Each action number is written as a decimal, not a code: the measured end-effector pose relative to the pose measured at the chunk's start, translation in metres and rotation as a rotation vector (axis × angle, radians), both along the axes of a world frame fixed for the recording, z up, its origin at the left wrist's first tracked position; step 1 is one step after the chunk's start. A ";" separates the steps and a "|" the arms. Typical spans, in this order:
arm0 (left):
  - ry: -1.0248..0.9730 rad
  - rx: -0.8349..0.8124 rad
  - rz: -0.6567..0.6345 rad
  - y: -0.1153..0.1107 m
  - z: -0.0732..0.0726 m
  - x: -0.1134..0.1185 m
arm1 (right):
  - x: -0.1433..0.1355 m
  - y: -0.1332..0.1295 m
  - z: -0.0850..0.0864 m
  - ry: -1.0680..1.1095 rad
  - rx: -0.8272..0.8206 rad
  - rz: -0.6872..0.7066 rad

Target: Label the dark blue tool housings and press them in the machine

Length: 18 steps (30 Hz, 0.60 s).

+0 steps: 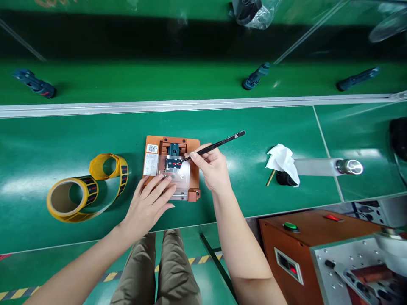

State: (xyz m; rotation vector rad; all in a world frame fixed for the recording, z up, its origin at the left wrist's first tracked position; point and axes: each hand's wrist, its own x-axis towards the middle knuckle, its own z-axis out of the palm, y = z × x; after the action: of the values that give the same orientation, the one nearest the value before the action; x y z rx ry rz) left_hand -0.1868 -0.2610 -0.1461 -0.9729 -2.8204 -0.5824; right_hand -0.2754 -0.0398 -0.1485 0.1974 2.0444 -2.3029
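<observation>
An orange fixture [194,180] lies on the green bench, carrying a dark blue part [173,149] in its upper middle. Over its lower half is a clear plastic plate [183,182]. My left hand [148,203] rests flat on this plate, fingers stretched out. Between the fingers of my right hand [213,169] are black tweezers [224,141], tilted with the tip down to the left. That tip meets a small black label [171,163] with red print, at the clear plate's window; whether it grips the label I cannot tell.
Left of the fixture, a yellow roll of labels [52,199] stands with its strip curling off. To the right lie a white cloth [281,159] and a translucent bottle [313,167]. Blue tool bodies [256,76] lie beyond the metal rail [203,104]. An orange machine [286,237] stands at lower right.
</observation>
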 end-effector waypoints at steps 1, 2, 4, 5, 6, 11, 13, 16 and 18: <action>0.000 -0.001 0.003 0.000 0.000 0.000 | 0.000 0.000 0.000 -0.004 0.004 -0.003; -0.002 -0.002 0.005 0.000 0.000 0.000 | 0.001 -0.001 0.000 -0.010 0.008 -0.003; -0.004 -0.003 0.006 0.001 0.000 0.000 | 0.001 -0.001 -0.001 -0.019 0.013 -0.001; -0.006 -0.005 0.006 0.001 0.000 0.001 | 0.001 -0.001 -0.001 -0.021 0.013 0.001; -0.007 -0.006 0.005 0.001 -0.001 0.001 | 0.001 -0.001 -0.001 -0.020 0.010 0.003; -0.004 -0.007 0.003 0.001 -0.001 0.001 | 0.002 0.000 -0.003 -0.006 -0.013 0.008; -0.008 -0.009 -0.005 0.001 0.000 0.000 | 0.002 0.000 -0.004 -0.012 -0.008 0.014; -0.020 -0.023 -0.016 0.000 0.004 -0.005 | 0.002 0.001 -0.004 -0.014 -0.005 0.023; -0.028 -0.037 -0.023 0.000 0.007 -0.011 | 0.002 0.001 -0.005 -0.009 -0.008 0.028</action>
State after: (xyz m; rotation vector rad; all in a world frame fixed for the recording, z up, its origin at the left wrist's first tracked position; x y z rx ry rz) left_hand -0.1976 -0.2606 -0.1390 -1.0128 -2.8575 -0.5524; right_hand -0.2731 -0.0391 -0.1532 0.1775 2.0194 -2.2894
